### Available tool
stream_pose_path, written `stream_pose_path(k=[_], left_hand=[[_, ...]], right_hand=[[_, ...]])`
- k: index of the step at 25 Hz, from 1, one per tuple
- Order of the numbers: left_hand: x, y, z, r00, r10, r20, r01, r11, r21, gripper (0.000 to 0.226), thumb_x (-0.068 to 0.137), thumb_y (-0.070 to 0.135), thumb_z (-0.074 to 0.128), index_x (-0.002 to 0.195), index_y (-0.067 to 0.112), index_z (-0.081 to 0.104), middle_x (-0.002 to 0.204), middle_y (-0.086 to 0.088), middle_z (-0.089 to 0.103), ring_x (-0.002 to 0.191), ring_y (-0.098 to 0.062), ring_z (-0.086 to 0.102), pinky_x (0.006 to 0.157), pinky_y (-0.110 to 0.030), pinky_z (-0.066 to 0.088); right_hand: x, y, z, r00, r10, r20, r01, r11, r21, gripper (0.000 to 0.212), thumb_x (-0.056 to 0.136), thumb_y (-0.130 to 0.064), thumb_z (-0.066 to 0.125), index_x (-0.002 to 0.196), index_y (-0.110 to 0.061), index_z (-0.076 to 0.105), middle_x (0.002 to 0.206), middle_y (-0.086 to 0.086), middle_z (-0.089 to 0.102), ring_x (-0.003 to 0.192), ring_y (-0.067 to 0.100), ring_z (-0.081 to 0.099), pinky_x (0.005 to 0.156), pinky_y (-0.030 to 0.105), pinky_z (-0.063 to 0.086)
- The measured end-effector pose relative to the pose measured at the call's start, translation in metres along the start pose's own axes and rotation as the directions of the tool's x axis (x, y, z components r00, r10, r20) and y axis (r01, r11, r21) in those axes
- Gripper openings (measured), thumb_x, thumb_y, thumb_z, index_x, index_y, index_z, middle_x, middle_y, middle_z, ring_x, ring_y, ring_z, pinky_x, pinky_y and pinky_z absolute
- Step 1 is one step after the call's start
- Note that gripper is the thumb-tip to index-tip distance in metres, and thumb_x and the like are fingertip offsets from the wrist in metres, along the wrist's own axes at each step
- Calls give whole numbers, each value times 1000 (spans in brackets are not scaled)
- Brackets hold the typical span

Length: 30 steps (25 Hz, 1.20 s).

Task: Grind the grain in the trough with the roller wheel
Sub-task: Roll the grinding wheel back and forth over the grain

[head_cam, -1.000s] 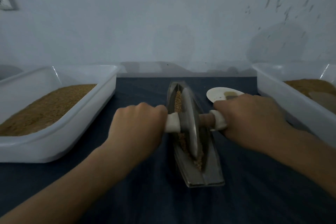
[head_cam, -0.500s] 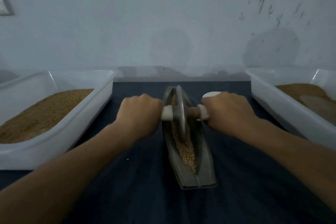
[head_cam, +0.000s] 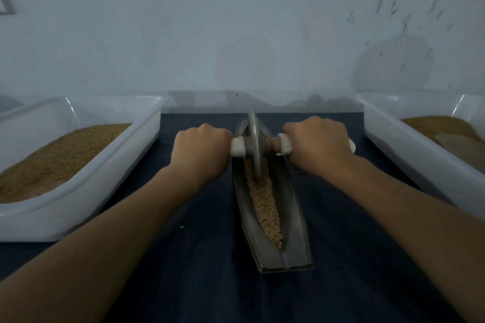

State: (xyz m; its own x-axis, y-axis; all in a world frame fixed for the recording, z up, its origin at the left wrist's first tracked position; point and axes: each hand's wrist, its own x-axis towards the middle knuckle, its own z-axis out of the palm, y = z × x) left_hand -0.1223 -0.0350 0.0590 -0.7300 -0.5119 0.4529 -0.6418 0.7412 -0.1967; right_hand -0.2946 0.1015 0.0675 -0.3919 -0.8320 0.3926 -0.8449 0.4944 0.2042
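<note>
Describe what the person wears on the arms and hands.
Nothing shows. The left hand and right hand are ungloved, no ring seen; the left forearm and right forearm are bare to the frame's edge, without sleeve, watch or band.

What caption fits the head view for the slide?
Left hand and right hand grip the roller wheel at the far end of the trough, grain exposed nearer the camera.

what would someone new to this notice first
Dead centre, the left hand and right hand grip the handles of a metal wheel standing at the far end of a narrow trough. A strip of grain lies in the trough nearer the person. A white left tray and right tray, both holding brown powder, flank it.
</note>
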Motion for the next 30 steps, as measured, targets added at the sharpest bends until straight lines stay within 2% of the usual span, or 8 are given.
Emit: stream_pose_path(k=[3,6,12,15,18,22,27,30], left_hand=[[-42,-5,-7,982,138,-132,-135,990,34,36,74,31,73,73,29,37,59,9,27,46,-12,21,45,-25,16],[-63,-8,-22,957,214,-195,-212,977,31,58,49,29,84,67,29,30,50,9,23,38,-11,15,48,-16,6],[-8,1,3,1000,-29,9,29,999,-27,1,89,25,58,88,25,58,69,5,41,58,-19,41,55,-33,32],[-9,0,-3,998,-16,57,17,999,-31,2,88,24,59,88,26,59,68,5,40,55,-16,36,54,-33,32],[-45,-1,-12,998,53,-27,-53,999,2,28,81,31,64,69,32,39,62,9,36,48,-11,27,45,-27,18],[-72,-1,-24,991,83,-101,-74,993,92,52,71,36,73,62,32,22,54,12,29,42,-8,20,44,-22,10],[-27,6,-11,999,-39,-23,39,999,-15,3,88,22,56,86,25,57,74,3,52,60,-22,45,54,-33,33],[-13,7,-17,999,4,49,-5,1000,20,8,88,22,57,95,25,61,81,1,53,69,-25,52,59,-35,36]], right_hand=[[-47,8,-2,980,-119,-160,114,993,-40,38,77,-39,65,69,-29,29,66,-9,45,56,18,46,46,24,24],[-83,17,-4,929,-162,-333,166,986,-17,31,68,-44,54,71,-36,23,55,-11,31,44,19,30,49,17,12],[-5,-1,8,998,-17,-61,16,1000,-21,28,86,-39,65,77,-30,40,76,-6,53,69,21,54,54,29,32],[-4,4,6,999,-20,-43,22,999,33,28,89,-41,65,75,-31,43,75,-8,53,64,15,49,54,28,33],[-48,7,-2,987,-65,-148,73,996,50,39,80,-40,68,63,-32,33,62,-12,44,54,0,32,46,23,17],[-75,10,-11,993,-44,-111,52,996,74,33,73,-43,67,62,-34,38,60,-12,46,54,0,36,46,21,20],[-32,-3,-3,998,18,-54,-14,996,83,24,84,-30,65,75,-30,43,79,-6,59,69,17,53,54,28,36],[-28,-5,-1,999,54,1,-54,993,104,23,87,-30,61,74,-30,43,81,-5,59,75,20,57,63,34,51]])
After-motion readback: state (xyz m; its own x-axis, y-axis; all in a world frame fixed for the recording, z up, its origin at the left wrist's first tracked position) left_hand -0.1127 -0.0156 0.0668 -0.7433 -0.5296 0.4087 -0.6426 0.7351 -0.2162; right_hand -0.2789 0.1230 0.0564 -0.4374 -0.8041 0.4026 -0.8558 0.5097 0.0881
